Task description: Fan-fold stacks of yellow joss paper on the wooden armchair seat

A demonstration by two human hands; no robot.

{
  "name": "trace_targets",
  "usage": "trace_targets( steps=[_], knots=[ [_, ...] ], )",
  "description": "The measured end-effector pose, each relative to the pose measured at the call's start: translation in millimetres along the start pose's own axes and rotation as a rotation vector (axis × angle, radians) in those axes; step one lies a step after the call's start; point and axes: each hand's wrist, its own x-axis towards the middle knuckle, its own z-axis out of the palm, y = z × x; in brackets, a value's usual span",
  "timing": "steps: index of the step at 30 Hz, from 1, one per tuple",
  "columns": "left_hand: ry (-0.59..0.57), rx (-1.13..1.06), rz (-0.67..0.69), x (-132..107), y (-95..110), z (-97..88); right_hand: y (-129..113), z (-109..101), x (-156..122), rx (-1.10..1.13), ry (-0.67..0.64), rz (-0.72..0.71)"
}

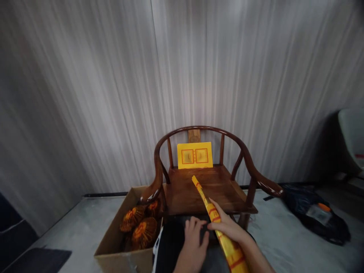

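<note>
My right hand [227,226] is closed around a long, narrow strip of folded or rolled yellow paper [231,256] with red printing. The strip slants from the lower edge of the picture up toward a chair seat. Beside it, over my dark-clothed lap, is my left hand [195,242], its fingers slightly bent and apart with nothing in them. A flat yellow paper sheet [195,165] with two red-framed squares leans upright against the back of the wooden chair [196,185].
At the chair's left an open cardboard box [113,227] holds several round orange-and-brown bundles [144,232]. A dark bag [304,204] with a clear, orange-lidded container [320,213] lies on the floor at right. Behind the chair rises a grey striped wall [182,76]. A pale chair [352,132] stands far right.
</note>
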Motion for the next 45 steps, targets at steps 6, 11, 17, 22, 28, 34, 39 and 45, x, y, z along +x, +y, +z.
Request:
trace_targets(
  steps=[6,11,17,22,28,34,39,45],
  knots=[
    [-0.158,0.171,-0.009,10.8,-1.2,28.0,-7.7,-43.7,83.3,-0.737,-0.066,0.102],
    [-0.238,0.157,-0.038,11.9,-10.8,41.1,-12.3,-52.0,150.4,-0.921,-0.126,0.099],
    [-0.300,0.047,-0.112,19.7,-23.2,50.5,21.0,-24.3,210.2,-1.036,-0.388,0.087],
    [-0.407,0.074,-0.102,19.6,-34.3,47.2,69.9,-14.9,208.8,-1.032,-0.397,0.035],
    [-0.534,0.163,-0.108,26.7,-39.6,50.1,94.1,-13.5,188.9,-1.042,-0.212,-0.191],
    [-0.645,0.227,-0.128,42.8,-48.8,82.7,96.2,-11.4,187.9,-1.045,-0.136,-0.289],
    [-0.645,0.224,-0.107,63.2,-52.6,87.6,87.5,-12.8,175.8,-1.051,-0.059,-0.353],
    [-0.192,0.198,0.052,103.1,-52.0,40.8,85.9,-13.7,162.2,-0.970,0.188,-0.540]
  ],
)
